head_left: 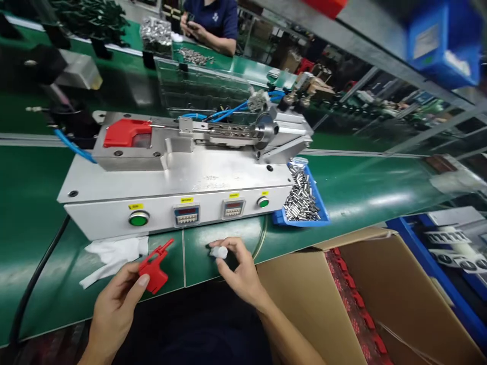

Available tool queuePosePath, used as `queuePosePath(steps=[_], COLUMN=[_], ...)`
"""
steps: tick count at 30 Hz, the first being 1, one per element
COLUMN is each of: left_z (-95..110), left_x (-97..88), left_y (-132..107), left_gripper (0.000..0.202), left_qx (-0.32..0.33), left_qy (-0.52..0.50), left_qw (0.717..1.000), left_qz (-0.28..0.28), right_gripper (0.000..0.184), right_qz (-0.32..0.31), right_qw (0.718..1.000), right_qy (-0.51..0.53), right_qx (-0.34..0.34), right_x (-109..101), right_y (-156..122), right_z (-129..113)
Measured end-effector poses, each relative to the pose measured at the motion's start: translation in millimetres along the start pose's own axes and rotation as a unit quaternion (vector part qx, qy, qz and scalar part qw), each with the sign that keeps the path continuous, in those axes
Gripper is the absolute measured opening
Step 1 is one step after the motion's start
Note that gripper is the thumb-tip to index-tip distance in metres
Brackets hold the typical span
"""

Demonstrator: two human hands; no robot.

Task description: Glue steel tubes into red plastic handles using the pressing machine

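My left hand [114, 304] pinches a small red plastic part [155, 268] at the near edge of the green table, just in front of the machine. My right hand [238, 268] is closed with its fingertips on a small white piece [219, 252] held just above the table. A grey metal machine [178, 177] stands before me with a red part [127, 133] seated in its fixture at the left, two green buttons [138, 219] and two small displays on its front panel.
A blue tray [304, 200] of several metal pins lies right of the machine. An open cardboard box [365, 299] with rows of red parts stands at the near right. A white cloth [112, 256] lies left. A person [213, 23] works across the table.
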State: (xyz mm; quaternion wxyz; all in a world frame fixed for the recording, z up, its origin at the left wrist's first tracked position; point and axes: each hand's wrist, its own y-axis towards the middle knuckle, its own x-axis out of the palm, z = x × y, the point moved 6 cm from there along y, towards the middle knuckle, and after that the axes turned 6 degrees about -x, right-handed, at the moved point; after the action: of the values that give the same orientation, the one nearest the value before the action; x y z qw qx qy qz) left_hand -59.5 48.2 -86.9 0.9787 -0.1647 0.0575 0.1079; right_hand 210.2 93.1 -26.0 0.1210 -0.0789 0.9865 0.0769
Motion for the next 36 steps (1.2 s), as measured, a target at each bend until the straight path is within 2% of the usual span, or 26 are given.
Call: queuePosePath(steps=[4, 7, 9, 11, 13, 15, 18, 21, 24, 26, 28, 30, 32, 36], left_z=[3, 4, 1, -2, -5, -6, -2, 3, 3, 1, -2, -4, -6, -15], left_x=[-3.4, -3.9, -3.7, -1.3, 0.6, 2.9, 7.1, 7.7, 7.9, 8.5, 9.5, 9.8, 10.0, 13.5], left_y=[6, 11, 14, 16, 17, 16, 14, 12, 11, 12, 13, 14, 17, 23], left_gripper=[0.042, 0.046, 0.049, 0.051, 0.052, 0.05, 0.05, 0.055, 0.057, 0.055, 0.053, 0.051, 0.051, 0.047], left_qx=[0.014, 0.005, -0.002, 0.0, 0.006, 0.013, 0.03, 0.041, 0.047, 0.049, 0.051, 0.054, 0.057, 0.062], left_qy=[0.019, 0.013, 0.01, 0.012, 0.01, 0.006, -0.004, -0.016, -0.019, -0.019, -0.018, -0.022, -0.032, -0.038], left_qw=[1.0, 1.0, 1.0, 1.0, 1.0, 0.999, 0.999, 0.999, 0.999, 0.999, 0.998, 0.998, 0.998, 0.996], left_qz=[0.007, 0.012, 0.007, -0.014, -0.028, -0.035, -0.037, -0.011, -0.002, -0.007, -0.014, -0.014, -0.018, -0.049], right_gripper=[0.023, 0.042, 0.039, 0.02, 0.017, 0.019, 0.011, 0.012, 0.015, 0.029, 0.044, 0.053, 0.056, 0.053], right_qz=[-0.009, -0.024, 0.016, 0.09, 0.131, 0.112, 0.033, -0.003, -0.013, -0.003, 0.026, 0.053, 0.058, 0.03], right_qw=[0.998, 0.991, 0.981, 0.961, 0.934, 0.917, 0.907, 0.913, 0.923, 0.943, 0.975, 0.994, 0.997, 0.999], right_qy=[-0.037, -0.099, -0.157, -0.23, -0.31, -0.38, -0.417, -0.404, -0.379, -0.327, -0.213, -0.087, -0.02, 0.017], right_qx=[-0.04, -0.085, -0.113, -0.129, -0.121, -0.053, 0.041, 0.061, 0.064, 0.059, 0.054, 0.049, 0.041, 0.026], right_x=[-4, -29, -68, -121, -171, -210, -239, -244, -242, -239, -235, -227, -215, -188], right_y=[-9, -9, 0, 15, 39, 68, 104, 121, 121, 115, 109, 104, 104, 111], right_z=[-4, -16, -28, -39, -41, -26, 4, 18, 11, -3, -22, -42, -60, -87])
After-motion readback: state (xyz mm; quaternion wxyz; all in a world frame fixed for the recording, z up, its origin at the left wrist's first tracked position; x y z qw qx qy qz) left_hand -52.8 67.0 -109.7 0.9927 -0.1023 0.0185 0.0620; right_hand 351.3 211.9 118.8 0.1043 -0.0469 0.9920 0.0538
